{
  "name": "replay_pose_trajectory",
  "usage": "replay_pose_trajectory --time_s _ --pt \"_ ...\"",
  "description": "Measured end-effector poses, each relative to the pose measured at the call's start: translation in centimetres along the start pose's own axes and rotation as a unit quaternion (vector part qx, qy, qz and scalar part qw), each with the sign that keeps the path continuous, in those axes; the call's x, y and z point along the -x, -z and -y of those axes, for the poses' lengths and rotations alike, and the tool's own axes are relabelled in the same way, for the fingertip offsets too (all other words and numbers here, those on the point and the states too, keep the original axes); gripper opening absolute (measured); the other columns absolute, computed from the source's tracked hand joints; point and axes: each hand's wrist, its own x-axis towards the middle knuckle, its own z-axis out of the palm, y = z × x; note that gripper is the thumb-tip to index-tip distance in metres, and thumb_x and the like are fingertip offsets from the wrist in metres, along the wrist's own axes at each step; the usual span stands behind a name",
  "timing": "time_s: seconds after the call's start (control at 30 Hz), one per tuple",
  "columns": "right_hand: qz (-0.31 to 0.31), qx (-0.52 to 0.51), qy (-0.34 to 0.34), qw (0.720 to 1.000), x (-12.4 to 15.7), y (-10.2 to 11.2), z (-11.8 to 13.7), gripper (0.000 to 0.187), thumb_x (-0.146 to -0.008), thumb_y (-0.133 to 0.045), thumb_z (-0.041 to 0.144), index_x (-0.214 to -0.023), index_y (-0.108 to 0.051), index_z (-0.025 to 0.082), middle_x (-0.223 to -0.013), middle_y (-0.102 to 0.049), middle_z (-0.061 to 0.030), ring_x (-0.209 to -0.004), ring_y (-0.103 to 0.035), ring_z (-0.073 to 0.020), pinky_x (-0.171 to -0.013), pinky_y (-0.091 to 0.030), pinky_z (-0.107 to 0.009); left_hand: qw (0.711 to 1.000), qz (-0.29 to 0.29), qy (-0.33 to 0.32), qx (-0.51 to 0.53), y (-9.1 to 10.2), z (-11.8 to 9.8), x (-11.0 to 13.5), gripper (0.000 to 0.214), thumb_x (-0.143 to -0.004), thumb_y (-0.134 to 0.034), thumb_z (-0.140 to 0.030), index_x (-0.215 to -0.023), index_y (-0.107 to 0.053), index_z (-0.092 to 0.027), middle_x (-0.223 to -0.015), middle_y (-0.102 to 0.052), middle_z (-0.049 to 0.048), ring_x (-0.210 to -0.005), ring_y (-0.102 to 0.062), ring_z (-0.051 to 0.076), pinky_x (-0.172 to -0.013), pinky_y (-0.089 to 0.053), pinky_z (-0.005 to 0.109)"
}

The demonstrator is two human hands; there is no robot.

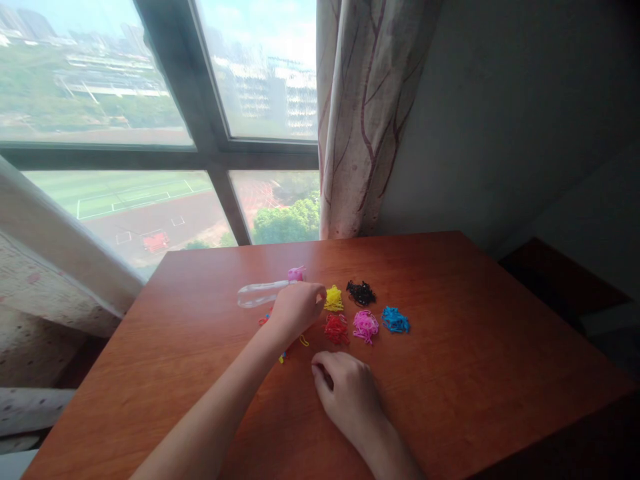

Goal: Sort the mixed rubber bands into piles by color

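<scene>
My left hand (299, 307) reaches over the table, its fingers pinched together beside a pile of small yellow loops (334, 299) that look like rubber bands. Whatever the fingertips hold, if anything, is too small to make out. Under and beside my left forearm lie mixed coloured loops (282, 358), partly hidden, and a single yellow loop (304, 341). My right hand (350, 390) rests on the table, fingers curled and thumb against the index finger, with nothing showing in it. Just beyond it are a red pile (337, 329) and a pink pile (366, 327).
A black pile (361, 293) and a blue pile (395, 320) lie farther right. Behind my left hand is a clear plastic container (255, 293) on its side, with a pink piece (297, 273) at its end. The brown table (475, 367) stands against a window and curtain (370, 120).
</scene>
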Motion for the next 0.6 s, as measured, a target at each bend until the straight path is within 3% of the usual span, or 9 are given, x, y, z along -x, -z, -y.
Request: replay_pose_trajectory --time_s 0.27,0.43,0.6 --pt "-0.001 -0.003 0.003 1.000 -0.1 -0.1 -0.1 0.017 -0.086 -0.052 0.012 -0.085 -0.064 0.023 -0.077 -0.067 0.0015 -0.072 -0.059 -0.0153 -0.064 -0.031 -0.026 1.000 -0.028 -0.003 0.015 0.7 0.8 1.5 0.023 -0.088 -0.049 -0.028 -0.087 -0.072 -0.024 -0.074 -0.071 0.0035 -0.068 -0.065 0.019 -0.060 -0.037 0.024" --pt "0.004 0.003 0.003 1.000 -0.1 0.1 0.0 0.016 -0.086 -0.051 0.012 -0.084 -0.062 0.023 -0.076 -0.066 0.0015 -0.071 -0.059 -0.0153 -0.064 -0.029 -0.026 0.999 -0.036 0.009 0.037 1.4 1.7 5.3 0.020 -0.089 -0.050 -0.028 -0.085 -0.069 -0.023 -0.076 -0.072 0.0017 -0.068 -0.063 0.016 -0.058 -0.035 0.023" --pt "0.002 0.022 0.002 1.000 -0.1 -0.1 0.1 0.015 -0.087 -0.052 0.012 -0.083 -0.061 0.023 -0.073 -0.065 0.0027 -0.069 -0.058 -0.0142 -0.062 -0.027 -0.027 0.993 -0.033 0.030 0.110 -0.6 3.4 9.6 0.022 -0.092 -0.048 -0.031 -0.093 -0.068 -0.024 -0.088 -0.074 0.0019 -0.075 -0.066 0.017 -0.066 -0.041 0.024"
